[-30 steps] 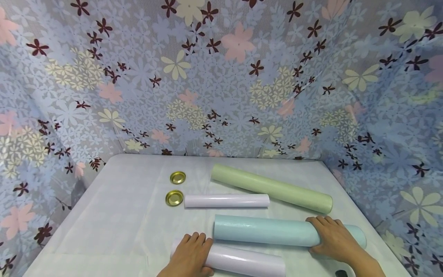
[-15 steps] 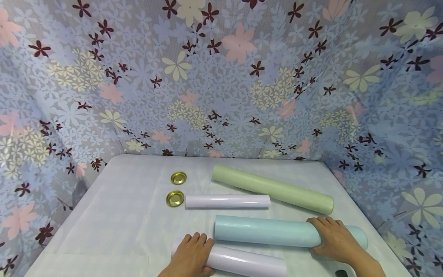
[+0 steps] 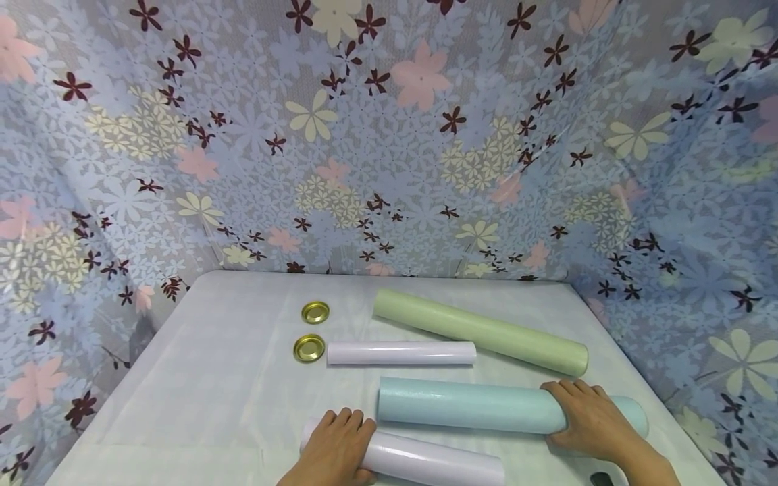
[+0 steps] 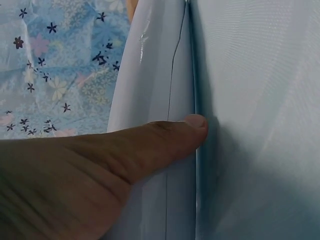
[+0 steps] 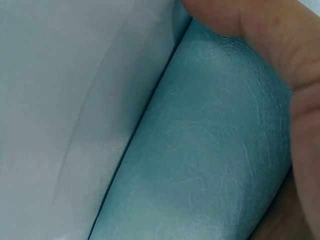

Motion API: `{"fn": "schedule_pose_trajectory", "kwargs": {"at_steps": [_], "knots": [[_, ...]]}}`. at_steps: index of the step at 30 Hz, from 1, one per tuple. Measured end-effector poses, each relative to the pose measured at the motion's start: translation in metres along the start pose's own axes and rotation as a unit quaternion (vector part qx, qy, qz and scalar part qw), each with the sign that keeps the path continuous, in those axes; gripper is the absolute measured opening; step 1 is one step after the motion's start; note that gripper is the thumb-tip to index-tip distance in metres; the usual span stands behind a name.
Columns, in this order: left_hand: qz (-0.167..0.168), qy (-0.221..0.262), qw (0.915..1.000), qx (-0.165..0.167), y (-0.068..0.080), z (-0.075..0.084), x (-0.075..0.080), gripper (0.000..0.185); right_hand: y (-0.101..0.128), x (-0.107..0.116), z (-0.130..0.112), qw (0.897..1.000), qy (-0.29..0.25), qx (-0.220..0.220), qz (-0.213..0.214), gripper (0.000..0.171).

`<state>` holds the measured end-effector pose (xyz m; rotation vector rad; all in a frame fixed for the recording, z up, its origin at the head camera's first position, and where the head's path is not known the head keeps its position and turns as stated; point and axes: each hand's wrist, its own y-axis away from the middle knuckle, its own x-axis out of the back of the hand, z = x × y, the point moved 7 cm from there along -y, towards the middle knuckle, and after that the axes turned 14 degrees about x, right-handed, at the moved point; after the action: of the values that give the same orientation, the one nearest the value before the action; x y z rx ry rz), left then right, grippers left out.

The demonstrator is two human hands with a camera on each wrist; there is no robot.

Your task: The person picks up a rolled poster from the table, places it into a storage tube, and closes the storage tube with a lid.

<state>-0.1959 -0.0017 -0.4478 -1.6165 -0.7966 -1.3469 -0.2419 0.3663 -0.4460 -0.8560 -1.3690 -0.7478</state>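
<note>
My left hand [image 3: 338, 448] grips a glossy white roll [image 3: 434, 459] near its left end at the table's front; in the left wrist view the thumb [image 4: 170, 137] lies across the roll and a thin seam runs along it. My right hand [image 3: 588, 418] grips a light blue roll [image 3: 468, 405] toward its right end, fingers over the top and thumb on the near side. Fine creases show on the blue surface in the right wrist view. Both rolls lie on the white table cover, the blue one behind the white one.
Behind them lie a thinner white roll [image 3: 401, 352] and a slanted pale green roll [image 3: 480, 331]. Two gold round lids, one nearer [image 3: 308, 348] and one farther [image 3: 315, 312], sit left of these. A black object [image 3: 602, 478] shows by the right wrist. Floral cloth [image 3: 389, 135] hangs behind the table.
Both hands keep their grips on the two rolls. The whole head view has shifted very slightly; no roll or lid has visibly moved on the table.
</note>
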Motion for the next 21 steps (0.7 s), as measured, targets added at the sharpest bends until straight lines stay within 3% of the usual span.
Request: {"fn": "schedule_pose_trajectory", "kwargs": {"at_steps": [15,21], "knots": [[0.046,-0.009,0.9989,-0.007,0.004,-0.003,0.018,0.049,0.001,-0.002,0.0,1.0,0.002,0.002,-0.004,0.073],[0.042,-0.018,0.9989,0.0,0.004,-0.006,0.022,0.049,0.0,-0.002,0.0,1.0,0.003,0.002,0.001,0.072]]}}
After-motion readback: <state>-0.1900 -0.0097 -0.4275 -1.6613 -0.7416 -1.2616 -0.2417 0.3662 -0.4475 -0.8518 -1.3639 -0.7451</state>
